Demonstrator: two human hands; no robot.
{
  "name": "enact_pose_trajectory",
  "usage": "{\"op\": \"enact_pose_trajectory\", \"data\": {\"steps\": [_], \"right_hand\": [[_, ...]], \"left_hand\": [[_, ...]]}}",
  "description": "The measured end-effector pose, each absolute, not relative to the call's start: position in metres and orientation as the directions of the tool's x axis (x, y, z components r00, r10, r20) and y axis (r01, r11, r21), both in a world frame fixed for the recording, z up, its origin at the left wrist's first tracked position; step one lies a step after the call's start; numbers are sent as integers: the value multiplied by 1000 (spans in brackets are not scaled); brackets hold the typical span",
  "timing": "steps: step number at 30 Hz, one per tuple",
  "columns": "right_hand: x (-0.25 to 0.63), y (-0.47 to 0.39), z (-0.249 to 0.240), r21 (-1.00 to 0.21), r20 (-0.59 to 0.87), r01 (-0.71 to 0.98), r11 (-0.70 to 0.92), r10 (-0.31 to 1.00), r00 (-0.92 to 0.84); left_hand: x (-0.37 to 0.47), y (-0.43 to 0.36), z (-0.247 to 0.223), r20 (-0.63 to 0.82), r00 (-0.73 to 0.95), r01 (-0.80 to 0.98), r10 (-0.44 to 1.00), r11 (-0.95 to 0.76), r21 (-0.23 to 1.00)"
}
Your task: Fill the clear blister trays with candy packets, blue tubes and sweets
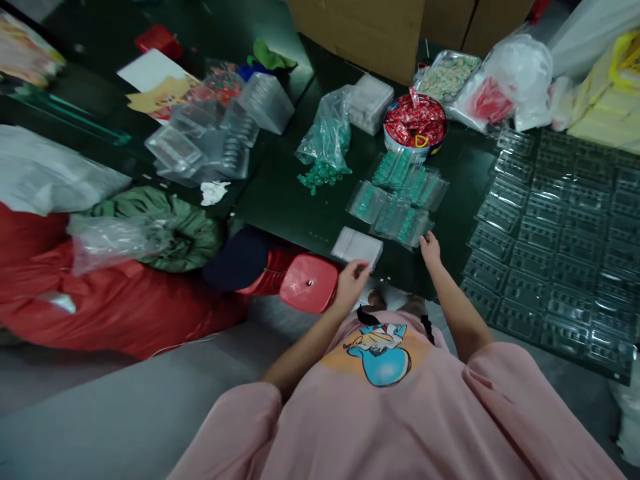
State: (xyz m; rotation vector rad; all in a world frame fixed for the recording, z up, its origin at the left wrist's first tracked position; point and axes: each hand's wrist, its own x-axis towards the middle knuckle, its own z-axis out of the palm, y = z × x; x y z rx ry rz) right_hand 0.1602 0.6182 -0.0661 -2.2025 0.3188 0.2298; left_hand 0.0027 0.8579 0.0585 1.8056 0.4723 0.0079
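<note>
Grip in the left hand [352, 279] is narrow: fingers are curled toward the thumb at the near right corner of a stack of clear trays [356, 245], and whether the stack is held or only touched cannot be told. By the right hand [431, 251], thumb and fingertips are brought close together at the edge of the packs of green pieces [407, 225]; a firm pinch cannot be confirmed. Both forearms are stretched forward and angled inward, toward the front of the dark table [280, 200].
</note>
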Motion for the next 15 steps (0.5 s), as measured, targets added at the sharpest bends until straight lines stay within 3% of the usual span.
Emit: {"op": "enact_pose_trajectory", "data": {"steps": [2, 4, 6, 9, 12, 15], "right_hand": [[150, 624, -51, -708, -132, -223, -670, -184, 974], [134, 638, -37, -710, -73, -167, -684, -164, 984], [115, 662, -27, -783, -161, -186, -593, -95, 982], [90, 707, -24, -858, -421, -378, -349, 56, 905], [80, 742, -28, -803, -595, -573, -162, 178, 784], [82, 755, -31, -779, -626, -617, -114, 214, 750]], "left_hand": [[7, 890, 55, -157, 839, 287, 521, -179, 941], [17, 916, 47, -133, 773, 282, 621, -149, 948], [31, 934, 36, -180, 742, 300, 646, -80, 950], [52, 946, 16, -340, 740, 401, 581, 24, 916], [65, 950, -3, -494, 718, 530, 491, 74, 845], [69, 951, -17, -565, 710, 550, 421, 170, 818]]}}
